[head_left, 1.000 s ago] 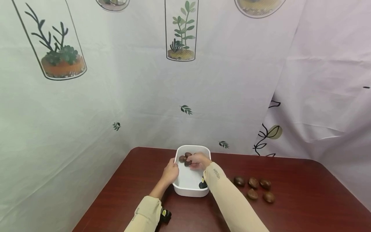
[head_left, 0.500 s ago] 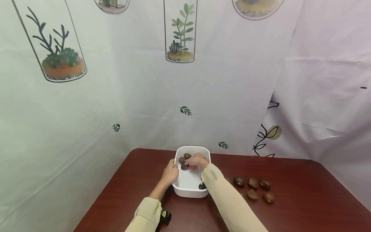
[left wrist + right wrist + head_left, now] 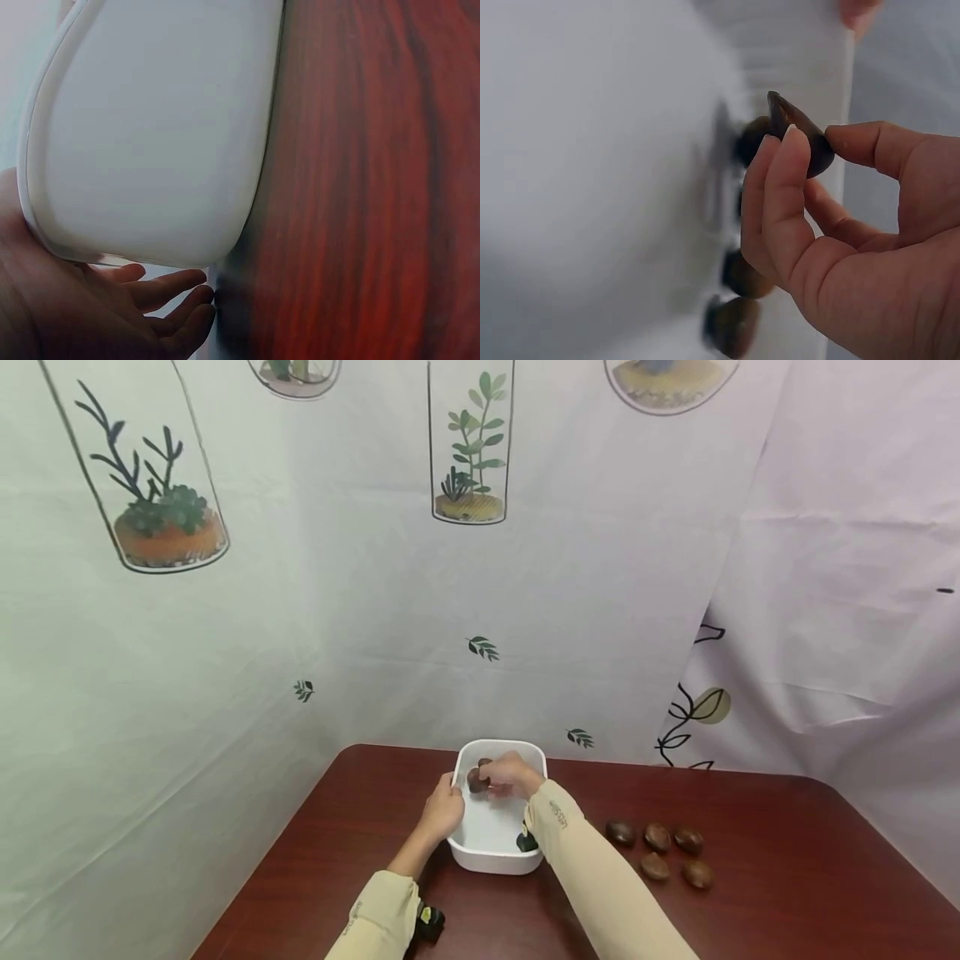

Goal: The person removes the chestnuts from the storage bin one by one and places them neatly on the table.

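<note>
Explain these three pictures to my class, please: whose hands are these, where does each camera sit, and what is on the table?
A person wears three cameras: one on the head, one on each wrist. The head view shows a reddish-brown table with a white tub and five brown chestnuts lying loose beside it. The left hand holds the tub's rim; its wrist camera sees the tub's outer wall. The right hand pinches one chestnut between thumb and fingers over the tub, where more chestnuts lie.
</note>
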`<action>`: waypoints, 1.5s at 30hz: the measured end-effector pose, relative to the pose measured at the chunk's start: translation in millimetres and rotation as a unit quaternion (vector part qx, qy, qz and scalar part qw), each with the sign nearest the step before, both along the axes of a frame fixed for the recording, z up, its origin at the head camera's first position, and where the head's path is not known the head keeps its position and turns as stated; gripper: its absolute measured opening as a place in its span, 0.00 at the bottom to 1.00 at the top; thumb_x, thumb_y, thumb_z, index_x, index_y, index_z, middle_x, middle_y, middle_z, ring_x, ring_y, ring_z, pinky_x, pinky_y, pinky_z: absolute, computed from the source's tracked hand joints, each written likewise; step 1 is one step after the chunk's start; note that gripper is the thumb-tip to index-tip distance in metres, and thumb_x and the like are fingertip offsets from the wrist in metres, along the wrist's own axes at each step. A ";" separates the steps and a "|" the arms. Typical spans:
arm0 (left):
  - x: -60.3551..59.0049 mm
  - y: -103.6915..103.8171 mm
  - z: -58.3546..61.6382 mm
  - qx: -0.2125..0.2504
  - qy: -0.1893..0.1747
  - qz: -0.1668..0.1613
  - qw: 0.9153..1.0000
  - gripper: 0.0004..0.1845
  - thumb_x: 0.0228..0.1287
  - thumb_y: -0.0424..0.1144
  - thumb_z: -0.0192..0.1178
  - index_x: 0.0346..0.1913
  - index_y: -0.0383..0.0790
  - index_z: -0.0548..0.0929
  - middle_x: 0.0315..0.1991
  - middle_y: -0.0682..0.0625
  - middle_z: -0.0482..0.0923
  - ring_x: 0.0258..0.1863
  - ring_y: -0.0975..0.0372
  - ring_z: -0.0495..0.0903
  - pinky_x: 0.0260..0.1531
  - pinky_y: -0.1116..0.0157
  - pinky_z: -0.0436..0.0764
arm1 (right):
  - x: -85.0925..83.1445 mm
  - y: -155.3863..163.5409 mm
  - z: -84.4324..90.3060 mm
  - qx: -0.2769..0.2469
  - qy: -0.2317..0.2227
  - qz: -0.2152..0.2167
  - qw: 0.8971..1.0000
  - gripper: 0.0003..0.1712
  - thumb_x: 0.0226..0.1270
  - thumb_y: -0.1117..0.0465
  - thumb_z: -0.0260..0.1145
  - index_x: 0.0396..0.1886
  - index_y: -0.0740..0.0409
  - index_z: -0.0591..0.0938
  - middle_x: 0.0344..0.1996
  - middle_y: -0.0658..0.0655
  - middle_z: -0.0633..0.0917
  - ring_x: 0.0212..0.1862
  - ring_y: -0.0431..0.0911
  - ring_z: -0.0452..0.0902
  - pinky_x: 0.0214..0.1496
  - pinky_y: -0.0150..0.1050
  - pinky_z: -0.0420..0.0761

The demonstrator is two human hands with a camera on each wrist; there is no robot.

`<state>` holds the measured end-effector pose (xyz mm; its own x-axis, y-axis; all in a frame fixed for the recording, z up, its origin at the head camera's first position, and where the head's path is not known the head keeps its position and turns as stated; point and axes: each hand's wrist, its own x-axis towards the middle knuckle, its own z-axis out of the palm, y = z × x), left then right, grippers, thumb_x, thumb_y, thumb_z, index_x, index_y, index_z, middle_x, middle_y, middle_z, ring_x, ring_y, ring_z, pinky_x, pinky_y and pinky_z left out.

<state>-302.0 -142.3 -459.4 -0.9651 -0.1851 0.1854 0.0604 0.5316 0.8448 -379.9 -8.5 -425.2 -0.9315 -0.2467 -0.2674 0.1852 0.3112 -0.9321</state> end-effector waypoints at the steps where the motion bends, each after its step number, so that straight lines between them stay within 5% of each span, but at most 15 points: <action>1: 0.7 0.3 0.6 0.001 0.001 -0.001 1.000 0.21 0.74 0.33 0.42 0.65 0.28 0.69 0.58 0.31 0.77 0.56 0.40 0.76 0.53 0.43 0.75 | 0.2 0.8 3.8 -0.008 0.001 0.006 1.000 0.02 0.57 0.70 0.63 0.28 0.62 0.77 0.25 0.54 0.76 0.23 0.42 0.75 0.28 0.32 0.81; 4: 2.0 1.2 1.8 0.003 0.002 0.000 1.000 0.21 0.74 0.33 0.42 0.64 0.28 0.70 0.58 0.31 0.77 0.56 0.40 0.76 0.52 0.43 0.75 | 0.6 3.6 14.2 -0.027 0.000 0.027 0.999 0.02 0.58 0.71 0.60 0.29 0.63 0.79 0.21 0.53 0.76 0.23 0.42 0.76 0.29 0.32 0.80; 11: -0.9 1.6 -2.1 0.004 -0.010 -0.004 1.000 0.21 0.74 0.33 0.41 0.65 0.29 0.68 0.59 0.31 0.75 0.58 0.39 0.75 0.53 0.43 0.75 | 10.7 16.6 51.2 -0.078 -0.025 0.065 0.995 0.21 0.74 0.67 0.53 0.63 0.69 0.73 0.30 0.56 0.74 0.29 0.43 0.76 0.32 0.30 0.81; 20: 1.0 0.7 -2.5 0.003 -0.013 -0.005 1.000 0.22 0.75 0.34 0.40 0.66 0.28 0.68 0.60 0.31 0.75 0.58 0.39 0.74 0.54 0.43 0.75 | 41.0 56.8 80.9 -0.078 0.014 0.103 0.992 0.22 0.67 0.69 0.54 0.60 0.71 0.74 0.40 0.60 0.77 0.37 0.47 0.80 0.41 0.37 0.83; 26: -0.2 0.2 -3.0 0.000 -0.011 -0.007 1.000 0.22 0.75 0.34 0.39 0.66 0.28 0.68 0.60 0.31 0.75 0.58 0.39 0.74 0.54 0.43 0.75 | 64.1 89.9 80.4 -0.050 0.052 0.137 0.988 0.18 0.69 0.67 0.57 0.56 0.71 0.75 0.43 0.63 0.80 0.44 0.54 0.84 0.46 0.43 0.84; 35: -3.3 -1.0 -0.8 0.003 -0.010 -0.008 1.000 0.22 0.75 0.34 0.39 0.66 0.28 0.68 0.62 0.31 0.74 0.60 0.39 0.73 0.56 0.43 0.73 | 96.6 132.2 66.1 -0.006 0.094 0.148 0.985 0.13 0.70 0.67 0.61 0.50 0.69 0.79 0.26 0.54 0.78 0.26 0.41 0.73 0.27 0.34 0.76; 45: 0.9 -2.3 -0.1 -0.004 0.013 -0.012 1.000 0.23 0.74 0.36 0.39 0.65 0.27 0.68 0.59 0.29 0.74 0.57 0.36 0.74 0.54 0.41 0.74 | 124.7 171.0 34.9 0.024 0.097 0.129 0.987 0.11 0.68 0.65 0.64 0.46 0.68 0.82 0.25 0.53 0.79 0.25 0.41 0.71 0.24 0.32 0.72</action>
<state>-301.1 -144.6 -459.6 -0.9641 -0.1606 0.2114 0.0946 0.5363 0.8387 -255.2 162.4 -390.3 -0.8743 -0.4736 -0.1066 -0.0868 0.3685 -0.9256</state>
